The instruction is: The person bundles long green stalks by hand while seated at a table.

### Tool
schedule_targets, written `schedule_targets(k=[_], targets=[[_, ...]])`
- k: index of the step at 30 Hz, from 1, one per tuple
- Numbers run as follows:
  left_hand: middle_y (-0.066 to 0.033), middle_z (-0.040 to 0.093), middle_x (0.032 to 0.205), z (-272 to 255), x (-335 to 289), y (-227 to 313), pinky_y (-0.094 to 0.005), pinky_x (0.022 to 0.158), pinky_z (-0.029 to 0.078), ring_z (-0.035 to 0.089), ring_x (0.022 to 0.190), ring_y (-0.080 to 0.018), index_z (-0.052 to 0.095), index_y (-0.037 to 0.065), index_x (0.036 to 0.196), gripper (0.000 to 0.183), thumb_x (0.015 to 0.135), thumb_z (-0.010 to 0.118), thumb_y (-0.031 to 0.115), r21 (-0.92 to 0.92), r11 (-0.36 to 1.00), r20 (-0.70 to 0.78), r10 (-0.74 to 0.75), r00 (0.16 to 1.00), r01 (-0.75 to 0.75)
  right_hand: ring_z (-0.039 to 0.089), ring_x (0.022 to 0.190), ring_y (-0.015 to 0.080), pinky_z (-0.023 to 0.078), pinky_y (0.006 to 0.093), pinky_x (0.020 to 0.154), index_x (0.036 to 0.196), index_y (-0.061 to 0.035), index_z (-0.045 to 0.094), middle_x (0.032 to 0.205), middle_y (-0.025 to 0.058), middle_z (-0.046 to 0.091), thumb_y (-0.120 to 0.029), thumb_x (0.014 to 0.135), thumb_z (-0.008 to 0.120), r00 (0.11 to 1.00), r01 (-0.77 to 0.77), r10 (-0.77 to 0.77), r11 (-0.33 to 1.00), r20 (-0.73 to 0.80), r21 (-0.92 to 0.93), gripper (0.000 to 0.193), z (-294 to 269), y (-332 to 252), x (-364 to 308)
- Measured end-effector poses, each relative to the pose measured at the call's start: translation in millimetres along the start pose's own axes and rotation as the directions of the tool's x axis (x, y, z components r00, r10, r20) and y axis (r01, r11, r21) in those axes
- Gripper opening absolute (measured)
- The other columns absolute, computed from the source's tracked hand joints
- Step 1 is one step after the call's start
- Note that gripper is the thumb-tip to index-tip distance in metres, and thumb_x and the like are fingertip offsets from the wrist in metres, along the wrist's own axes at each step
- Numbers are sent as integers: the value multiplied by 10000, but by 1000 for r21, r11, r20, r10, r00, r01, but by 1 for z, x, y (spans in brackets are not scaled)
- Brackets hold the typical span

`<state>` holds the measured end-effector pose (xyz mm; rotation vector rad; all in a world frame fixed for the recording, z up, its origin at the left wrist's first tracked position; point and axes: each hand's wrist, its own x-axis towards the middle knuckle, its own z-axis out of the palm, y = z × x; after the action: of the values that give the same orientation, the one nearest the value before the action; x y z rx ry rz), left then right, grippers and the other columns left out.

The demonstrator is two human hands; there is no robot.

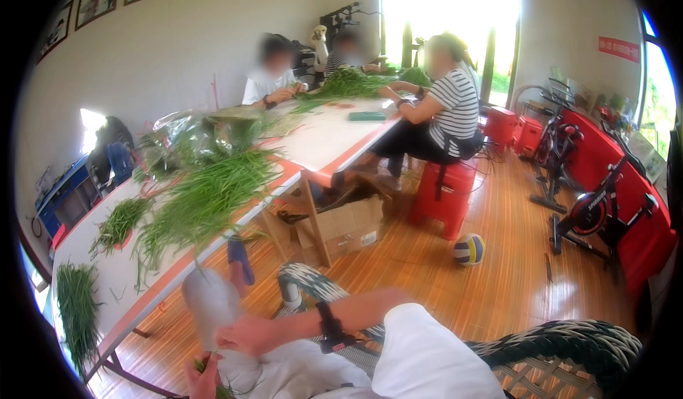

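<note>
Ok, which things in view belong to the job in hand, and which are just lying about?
Seemingly part of the job:
green stalks in the left hand
loose heap of similar stalks on the table

Apparently just lying about:
blue-yellow-white volleyball
exercise bikes

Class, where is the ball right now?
In the head view, the ball lies on the wooden floor, right of centre, near the occupied red stool.

White tbltop [122,310] w/ orange edging [158,298] before you, lg green-stalk pile [206,196], sm bunch [122,222] & dk bunch [77,310] to its L, clr plastic bags [203,139] behind, green case [366,116], far heap [348,84]
</note>
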<state>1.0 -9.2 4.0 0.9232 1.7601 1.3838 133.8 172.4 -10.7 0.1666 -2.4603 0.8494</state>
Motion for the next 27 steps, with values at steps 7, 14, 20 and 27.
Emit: schedule_targets(k=[7, 14, 20, 27], targets=[[107, 318, 572, -3, 8, -3, -204, 429, 181, 269, 468, -14, 632, 93, 867, 159, 926, 581, 231, -15, 1000, 48, 14, 999, -14, 599, 679, 336, 430, 427, 561, 976, -97, 460, 767, 98, 623, -201, 899, 547, 991, 101, -100, 995, -92, 14, 156, -1, 6, -1], [102, 317, 570, -5, 9, -12, -206, 436, 186, 268, 466, -16, 630, 94, 834, 176, 938, 559, 218, 31, 996, 37, 83, 996, -84, 591, 660, 338, 427, 426, 550, 939, -92, 460, 732, 103, 604, -192, 888, 561, 992, 114, -114, 993, -58, 5, 151, -1, 3, -1], [101, 321, 571, -6, 8, -9, -210, 439, 185, 271, 477, -18, 613, 98, 801, 182, 937, 558, 206, 47, 995, 34, 85, 996, -87, 602, 669, 334, 442, 427, 557, 959, -94, 470, 747, 98, 620, -182, 879, 566, 990, 112, -112, 994, -88, -6, 153, -4, -1, 0], [101, 312, 574, -2, 6, -6, -208, 445, 192, 276, 484, -18, 637, 84, 843, 162, 931, 569, 202, 33, 997, 23, 63, 998, -64, 602, 641, 301, 454, 401, 535, 952, -112, 528, 757, 79, 601, -202, 893, 532, 986, 142, -142, 990, -91, 0, 108, 2, 3, 0]])
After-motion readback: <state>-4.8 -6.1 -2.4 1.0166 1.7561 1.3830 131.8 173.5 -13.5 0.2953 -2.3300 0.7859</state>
